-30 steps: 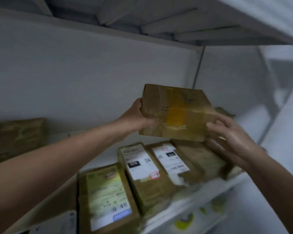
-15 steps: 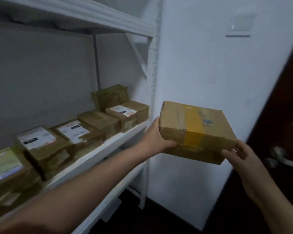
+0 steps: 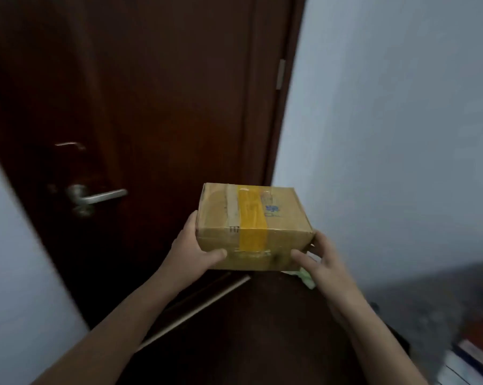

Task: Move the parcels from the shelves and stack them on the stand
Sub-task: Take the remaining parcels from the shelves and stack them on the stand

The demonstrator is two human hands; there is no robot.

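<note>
A dark door (image 3: 151, 107) with a lever handle (image 3: 95, 198) stands between pale walls. The left hand (image 3: 190, 251) grips the left side of the parcel (image 3: 251, 226), thumb on its near face. The right hand (image 3: 321, 262) holds the right corner, fingers (image 3: 301, 258) spread. Both arms reach forward; the parcel sits level before the door.

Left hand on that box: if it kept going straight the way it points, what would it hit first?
The left hand grips the box, so that comes first; beyond it, probably the brown door, though depth is unclear.
</note>
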